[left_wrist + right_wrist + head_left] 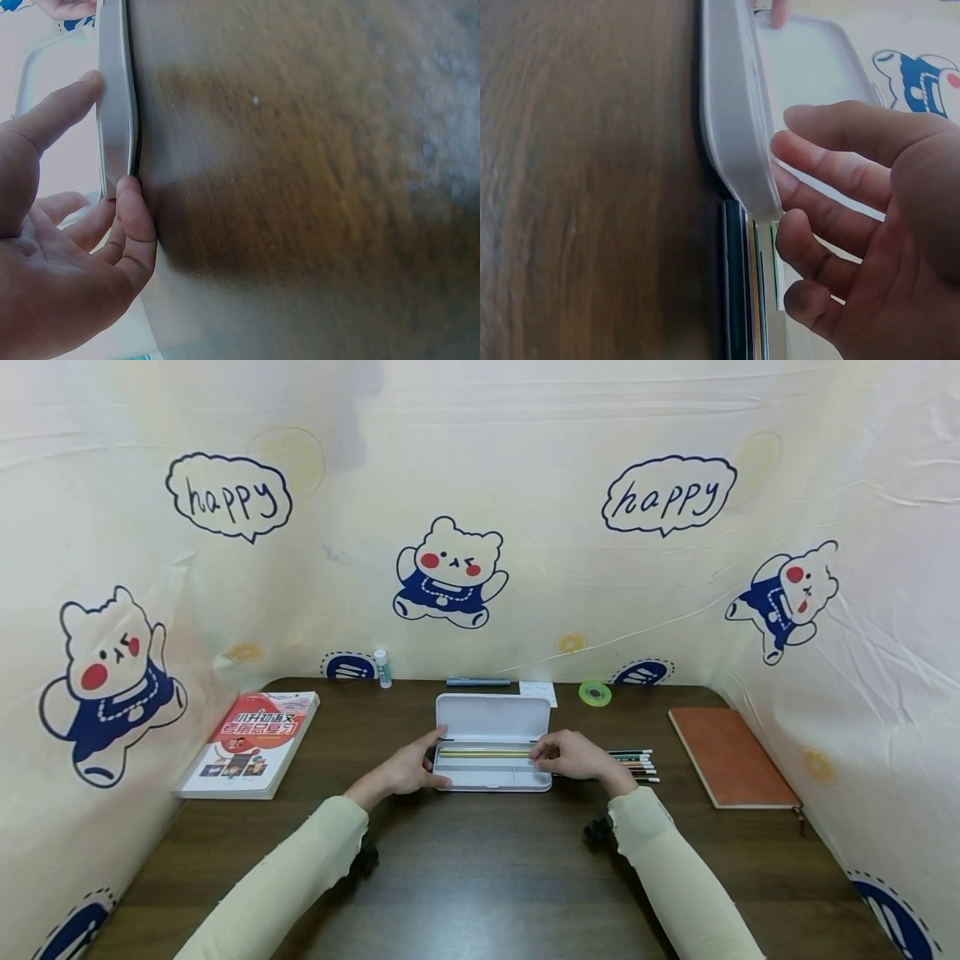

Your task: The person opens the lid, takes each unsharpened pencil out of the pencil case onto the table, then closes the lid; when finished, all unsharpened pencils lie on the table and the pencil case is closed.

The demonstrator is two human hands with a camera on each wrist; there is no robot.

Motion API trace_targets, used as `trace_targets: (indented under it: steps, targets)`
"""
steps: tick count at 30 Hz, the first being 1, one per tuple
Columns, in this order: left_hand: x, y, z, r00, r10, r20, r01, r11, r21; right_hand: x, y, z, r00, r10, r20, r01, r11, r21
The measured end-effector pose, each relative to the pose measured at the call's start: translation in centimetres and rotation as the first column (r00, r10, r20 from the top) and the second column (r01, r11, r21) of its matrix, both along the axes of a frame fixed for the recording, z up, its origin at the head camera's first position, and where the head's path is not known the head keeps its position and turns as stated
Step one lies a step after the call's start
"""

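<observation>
A white pencil case (480, 776) lies on the table with its lid (492, 717) raised toward the back. Inside, a yellowish pencil (483, 754) runs along the rear compartment. My left hand (411, 766) grips the case's left end, thumb on the near rim and fingers round the corner. Over the right end hovers my right hand (573, 754), its fingertips bent loosely at the rim. Between its thumb (810, 118) and index finger nothing shows. Several pencils (643, 766) lie beside the case, partly hidden under the right hand.
A thick book (255, 743) lies at the left, a brown notebook (731, 758) at the right. Along the back edge are a glue stick (383, 669), a slim blue item (477, 682), a white paper (538, 695) and a green tape roll (595, 693).
</observation>
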State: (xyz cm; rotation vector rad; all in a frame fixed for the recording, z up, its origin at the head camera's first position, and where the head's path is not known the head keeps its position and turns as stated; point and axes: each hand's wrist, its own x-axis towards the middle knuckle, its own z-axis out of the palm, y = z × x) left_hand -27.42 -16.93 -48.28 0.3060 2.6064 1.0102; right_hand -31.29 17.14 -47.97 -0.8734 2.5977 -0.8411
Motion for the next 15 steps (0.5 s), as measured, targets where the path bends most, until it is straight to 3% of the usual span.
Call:
trace_targets:
  steps: [15]
  targets:
    - [0.1, 0.1, 0.1, 1.000, 0.005, 0.006, -0.005, 1.000, -0.006, 0.2, -1.5, 0.5, 0.999, 0.000, 0.041, -0.004, 0.994, 0.107]
